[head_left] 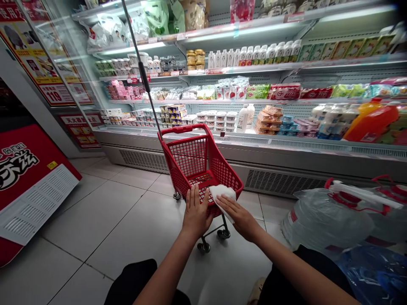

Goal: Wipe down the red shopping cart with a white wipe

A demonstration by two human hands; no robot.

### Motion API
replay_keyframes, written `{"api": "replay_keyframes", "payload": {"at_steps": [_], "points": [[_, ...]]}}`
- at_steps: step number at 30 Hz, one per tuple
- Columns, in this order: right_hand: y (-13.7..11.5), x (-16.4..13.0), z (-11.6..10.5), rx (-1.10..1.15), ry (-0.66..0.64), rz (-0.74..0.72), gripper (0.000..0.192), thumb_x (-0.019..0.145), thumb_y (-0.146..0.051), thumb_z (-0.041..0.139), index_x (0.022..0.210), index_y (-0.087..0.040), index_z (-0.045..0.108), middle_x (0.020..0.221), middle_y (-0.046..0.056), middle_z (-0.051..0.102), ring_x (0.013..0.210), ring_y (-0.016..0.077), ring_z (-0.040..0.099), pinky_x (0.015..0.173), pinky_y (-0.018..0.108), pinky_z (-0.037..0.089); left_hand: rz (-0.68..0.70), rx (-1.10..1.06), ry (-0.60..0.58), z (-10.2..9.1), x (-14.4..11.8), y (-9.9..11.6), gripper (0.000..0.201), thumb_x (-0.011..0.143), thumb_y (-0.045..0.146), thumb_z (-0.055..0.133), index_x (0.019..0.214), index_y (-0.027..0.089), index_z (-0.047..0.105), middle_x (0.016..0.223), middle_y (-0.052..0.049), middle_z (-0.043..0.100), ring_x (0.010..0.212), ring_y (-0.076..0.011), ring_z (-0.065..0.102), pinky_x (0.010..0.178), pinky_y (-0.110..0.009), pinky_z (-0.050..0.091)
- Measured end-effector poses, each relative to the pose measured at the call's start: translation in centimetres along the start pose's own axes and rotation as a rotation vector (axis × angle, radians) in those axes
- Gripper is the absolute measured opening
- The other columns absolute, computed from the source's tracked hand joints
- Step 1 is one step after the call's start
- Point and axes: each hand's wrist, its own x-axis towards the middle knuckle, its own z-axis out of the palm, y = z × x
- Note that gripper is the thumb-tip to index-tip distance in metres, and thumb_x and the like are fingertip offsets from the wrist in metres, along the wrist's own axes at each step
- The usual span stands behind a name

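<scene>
A small red plastic shopping cart [219, 169] stands on its wheels in front of me, with a tall dark pole [143, 76] rising from its left rear corner. My left hand [196, 212] lies on the near rim of the basket, fingers stretched out flat and holding nothing. Just to its right, my right hand [237, 214] presses a white cloth [224, 191] against the near right part of the rim. Its fingers lie over the cloth, and part of the cloth hangs below them. The palm side of both hands is hidden.
Behind the cart runs a refrigerated shelf [263, 146] stocked with bottles, tubs and packs. Large clear water jugs [327, 216] stand on the floor at the right. A red freezer [38, 182] is at the left. Pale tiles [111, 228] cover the floor.
</scene>
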Motion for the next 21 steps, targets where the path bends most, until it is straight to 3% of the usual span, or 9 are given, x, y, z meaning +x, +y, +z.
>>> {"api": "replay_keyframes", "payload": {"at_steps": [5, 8, 13, 17, 21], "points": [[6.6, -2.0, -2.5, -0.056, 0.084, 0.143, 0.108, 0.063, 0.006, 0.033, 0.164, -0.032, 0.026, 0.167, -0.003, 0.034, 0.155, 0.0167, 0.027, 0.127, 0.048, 0.030, 0.034, 0.016, -0.002, -0.6, 0.0, -0.3, 0.091, 0.087, 0.044, 0.070, 0.164, 0.027, 0.025, 0.174, -0.012, 0.013, 0.158, -0.0389, 0.016, 0.126, -0.057, 0.020], [8.3, -2.6, -2.6, -0.059, 0.121, 0.231, 0.104, 0.067, 0.006, 0.034, 0.163, -0.033, 0.027, 0.167, -0.002, 0.033, 0.156, 0.0181, 0.025, 0.128, 0.050, 0.027, 0.060, 0.005, -0.002, -0.7, 0.0, 0.0, 0.093, 0.088, 0.038, 0.069, 0.166, 0.029, 0.018, 0.174, -0.012, 0.008, 0.158, -0.0375, 0.016, 0.126, -0.055, 0.022], [4.3, -1.5, 0.3, -0.006, 0.241, 0.268, 0.100, 0.073, 0.005, 0.033, 0.165, -0.032, 0.019, 0.169, -0.001, 0.029, 0.158, 0.0205, 0.019, 0.127, 0.054, 0.028, 0.049, -0.030, 0.012, -0.2, -0.3, 1.2, 0.102, 0.087, 0.038, 0.070, 0.167, 0.025, 0.009, 0.174, -0.017, 0.003, 0.159, -0.0410, 0.009, 0.125, -0.058, 0.023], [-0.3, -0.3, 1.7, 0.044, 0.197, 0.188, 0.105, 0.069, 0.006, 0.034, 0.166, -0.032, 0.015, 0.170, 0.000, 0.028, 0.158, 0.0223, 0.020, 0.126, 0.056, 0.030, 0.038, -0.015, 0.031, 0.5, -0.5, 2.2, 0.103, 0.088, 0.041, 0.070, 0.167, 0.025, 0.006, 0.174, -0.016, 0.005, 0.158, -0.0420, 0.010, 0.124, -0.059, 0.024], [-3.1, 0.4, 2.4, 0.062, 0.146, 0.111, 0.106, 0.068, 0.004, 0.036, 0.166, -0.028, 0.015, 0.169, 0.003, 0.029, 0.157, 0.0239, 0.023, 0.125, 0.055, 0.034, 0.005, 0.022, 0.078, 1.0, -0.4, 2.5, 0.096, 0.091, 0.036, 0.066, 0.167, 0.022, 0.010, 0.173, -0.018, 0.005, 0.158, -0.0416, 0.015, 0.124, -0.056, 0.023]]}}
